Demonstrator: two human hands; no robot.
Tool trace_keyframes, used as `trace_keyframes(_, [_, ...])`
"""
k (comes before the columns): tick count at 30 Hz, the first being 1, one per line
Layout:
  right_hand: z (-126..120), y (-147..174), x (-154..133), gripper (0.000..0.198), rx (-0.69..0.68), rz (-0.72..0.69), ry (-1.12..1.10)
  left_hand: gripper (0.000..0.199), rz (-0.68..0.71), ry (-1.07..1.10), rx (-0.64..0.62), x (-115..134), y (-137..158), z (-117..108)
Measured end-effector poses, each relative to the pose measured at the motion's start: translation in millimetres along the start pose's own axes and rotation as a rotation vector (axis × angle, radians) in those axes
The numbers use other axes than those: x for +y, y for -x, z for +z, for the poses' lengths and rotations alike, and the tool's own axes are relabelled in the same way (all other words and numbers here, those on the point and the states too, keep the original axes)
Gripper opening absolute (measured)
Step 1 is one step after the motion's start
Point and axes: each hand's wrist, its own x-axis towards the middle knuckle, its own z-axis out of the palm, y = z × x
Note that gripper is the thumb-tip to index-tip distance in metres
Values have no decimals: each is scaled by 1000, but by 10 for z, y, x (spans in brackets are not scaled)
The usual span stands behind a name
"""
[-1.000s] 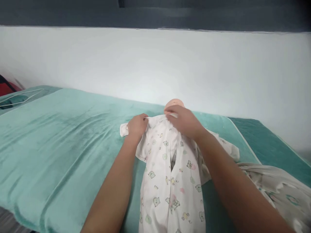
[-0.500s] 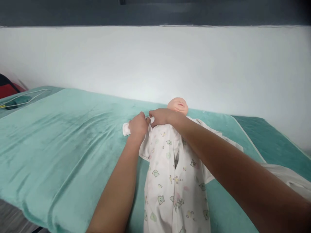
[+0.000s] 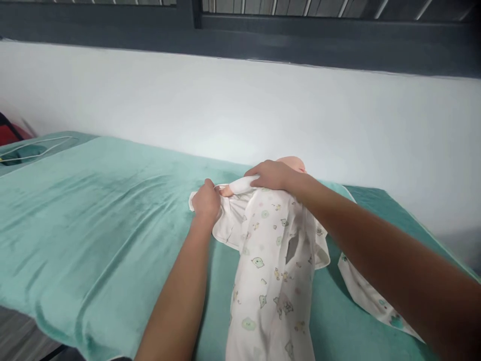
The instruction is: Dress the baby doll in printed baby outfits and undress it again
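A baby doll (image 3: pixel 292 162) lies on its back, its head partly hidden behind my right hand. Over its body is a white baby gown (image 3: pixel 263 260) printed with small green and yellow animals. My left hand (image 3: pixel 206 200) is closed on the gown's sleeve, whose cuff pokes out past the knuckles. Between my hands, the doll's arm (image 3: pixel 242 185) shows in a plain white sleeve, its small hand close to my left fingers. My right hand (image 3: pixel 270 174) is wrapped round that arm near the shoulder. A slit gapes at the gown's front.
A light green plush cover (image 3: pixel 112 225) lies rumpled under the doll. Another printed white cloth (image 3: pixel 376 296) lies at right, partly under my right forearm. A white wall (image 3: pixel 150 100) rises behind, and a red and black item (image 3: pixel 9 131) stands at far left.
My right hand has moved right, away from my left, along the doll's arm, which is now exposed. The doll has tilted to the right, and the gown's sleeve is stretched out leftward.
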Motion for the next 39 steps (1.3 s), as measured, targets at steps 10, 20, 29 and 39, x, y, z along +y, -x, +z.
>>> trace_keyframes(10, [25,77,-99,36,28,-26,-71,37,243,-94,166,-34,207,-35])
trace_keyframes(20, [242,-166,-303,41,-24,-99,-7,25,368,-180,29,113,137,77])
trace_keyframes(29, [422,552,169,39,392,185,-442,23,233,-204,131,-22,85,30])
trace_keyframes(39, [1213,1043,842,47,676,573,-283,25,243,-239,72,42,127,1])
